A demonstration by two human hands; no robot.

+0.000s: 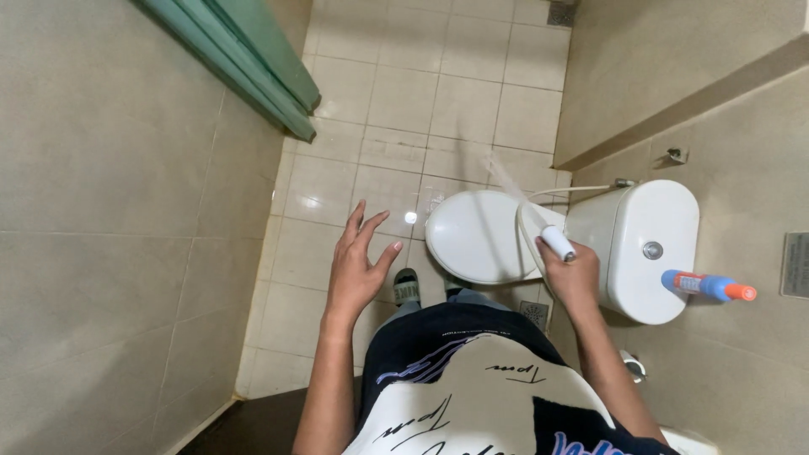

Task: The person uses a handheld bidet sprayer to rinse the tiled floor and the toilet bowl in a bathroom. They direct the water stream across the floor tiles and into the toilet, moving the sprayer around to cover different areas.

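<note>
Both of my hands are out in front of me over the bathroom floor. My right hand is closed around a white spray nozzle, its hose looping down along the toilet and up to the wall fitting. A thin jet of water leaves the nozzle and runs up and away over the toilet lid toward the floor tiles beyond. My left hand holds nothing; it hangs in the air with the fingers spread wide, well apart from the toilet and above the tiles near my sandalled foot.

Just beside my right hand stands the white cistern, with its round flush button on top. A blue cleaner bottle with an orange cap lies just past the cistern's edge, toward the wall; I cannot tell what it rests on. To my left is the beige tiled wall and a green door frame.

Judging from the glossy patches, the tiles are already wet, so my footing looks like the main risk: a slip in sandals on a slick floor. The jet is also angled low across the closed lid, and I think a small turn of my wrist could bounce spray back onto my clothes or the bottle.
</note>
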